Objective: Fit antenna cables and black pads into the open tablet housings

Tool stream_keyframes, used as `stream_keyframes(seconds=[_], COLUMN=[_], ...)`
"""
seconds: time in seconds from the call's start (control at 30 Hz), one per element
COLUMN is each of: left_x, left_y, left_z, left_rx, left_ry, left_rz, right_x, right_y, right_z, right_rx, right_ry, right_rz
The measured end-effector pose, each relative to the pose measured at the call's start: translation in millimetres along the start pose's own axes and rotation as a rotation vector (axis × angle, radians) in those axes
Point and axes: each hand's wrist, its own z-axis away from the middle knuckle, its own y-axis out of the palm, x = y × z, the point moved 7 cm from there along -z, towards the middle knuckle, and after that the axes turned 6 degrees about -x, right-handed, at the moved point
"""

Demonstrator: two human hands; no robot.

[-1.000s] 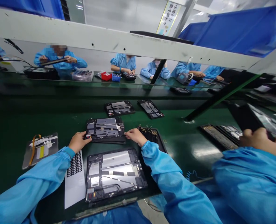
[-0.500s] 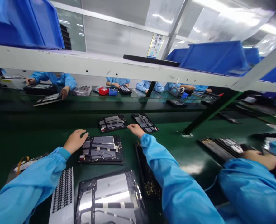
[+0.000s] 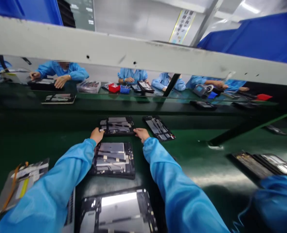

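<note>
Both my arms in blue sleeves reach forward over the green belt (image 3: 36,142). My left hand (image 3: 96,135) grips the near left corner of an open tablet chassis (image 3: 116,125) lying flat on the belt. My right hand (image 3: 141,134) holds its near right corner, fingers curled on the edge. Just nearer to me a stack of similar chassis (image 3: 113,159) lies between my forearms. Another chassis (image 3: 119,212) with a shiny metal plate sits at the bottom edge. A further chassis (image 3: 159,128) lies at an angle to the right of my right hand.
A board with an orange flex cable (image 3: 16,186) lies at left. Dark trays (image 3: 260,165) sit at right beside a co-worker's blue sleeve (image 3: 277,200). A white beam (image 3: 133,56) crosses overhead. Several people in blue work at the far bench, with a red box (image 3: 114,87).
Both hands left the near stack and moved forward onto the far chassis: left hand went up and right, right hand slid a little left. The view tilted down slightly.
</note>
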Motion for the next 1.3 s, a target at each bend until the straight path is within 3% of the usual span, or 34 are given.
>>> stream_keyframes(seconds=[0.07,0.13,0.23,0.3,0.37,0.43,0.53,0.63,0.7,0.77,0.83,0.9,0.97,1.03,1.1,1.17,1.23,1.3], left_x=[-4,-6,6,26,51,71,91,101,106,115,129,145,161,176,186,190,191,190], left_y=[-25.1,-55.2,-101.1,-118.4,-121.8,-112.4,-93.0,-79.1,-78.9,-86.9,-100.5,-113.6,-119.9,-122.0,-122.4,-121.0,-119.7,-119.3], left_z=[25,68,169,249,324,383,433,447,443,429,406,379,358,346,344,347,351,353], left_rx=[-0.002,0.005,-0.008,0.002,-0.013,-0.021,-0.086,-0.120,-0.116,-0.086,-0.042,0.015,0.094,0.132,0.116,0.095,0.079,0.064], left_ry=[0.038,0.092,0.153,0.150,0.139,0.180,0.238,0.285,0.305,0.317,0.331,0.368,0.417,0.424,0.403,0.396,0.394,0.390], left_rz=[0.078,0.163,0.247,0.234,0.162,0.105,0.026,-0.049,-0.068,-0.078,-0.100,-0.136,-0.171,-0.192,-0.198,-0.190,-0.179,-0.174], right_x=[7,12,5,-14,-49,-89,-135,-156,-150,-121,-71,-10,45,77,84,77,67,59], right_y=[-12,-35,-74,-92,-101,-104,-99,-97,-100,-101,-89,-51,14,88,152,198,224,236], right_z=[27,71,170,246,311,356,386,389,384,381,382,387,397,408,411,411,410,409], right_rx=[-0.006,-0.007,0.032,0.066,0.059,0.001,-0.040,-0.030,-0.027,-0.067,-0.107,-0.019,0.242,0.550,0.725,0.818,0.844,0.834], right_ry=[-0.013,-0.047,-0.132,-0.236,-0.260,-0.244,-0.239,-0.265,-0.321,-0.429,-0.575,-0.732,-0.912,-1.048,-1.121,-1.174,-1.211,-1.221], right_rz=[-0.042,-0.073,-0.096,-0.096,-0.045,0.004,0.068,0.162,0.255,0.366,0.440,0.434,0.419,0.515,0.690,0.834,0.912,0.945])
